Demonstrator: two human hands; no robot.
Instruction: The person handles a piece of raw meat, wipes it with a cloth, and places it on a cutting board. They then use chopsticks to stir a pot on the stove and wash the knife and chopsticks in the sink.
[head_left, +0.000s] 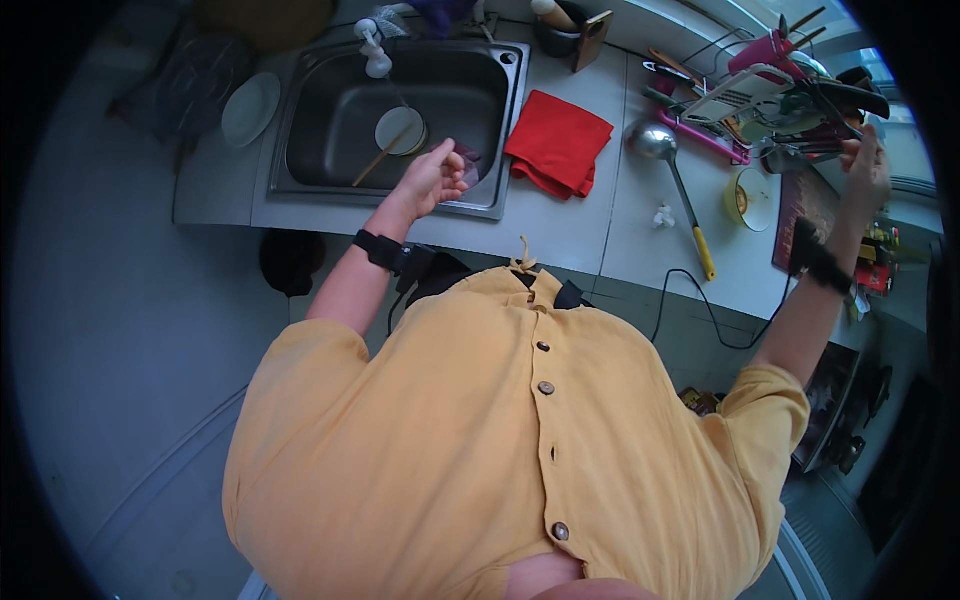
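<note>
My left hand (435, 178) hovers over the front right part of the stainless steel sink (322, 169), fingers loosely curled with nothing visible in them. A purplish translucent item (468, 161), not clear in kind, lies in the sink just behind it. Farther in stands a white bowl (395, 129) with a wooden chopstick or stick (382, 156) leaning across it. At the far right, my right hand (866, 169) reaches up to the crowded dish rack (724, 97). Its fingers close on the end of a dark-handled utensil (834, 112), whose far end is lost among the dishes.
A folded red cloth (559, 142) lies right of the sink. Beyond it are a steel ladle (682, 187) with a yellow handle, crumpled white tissue (664, 217) and a yellow bowl (748, 199) with food residue. A white plate (251, 109) sits left; a black cable (701, 296) hangs over the counter's edge.
</note>
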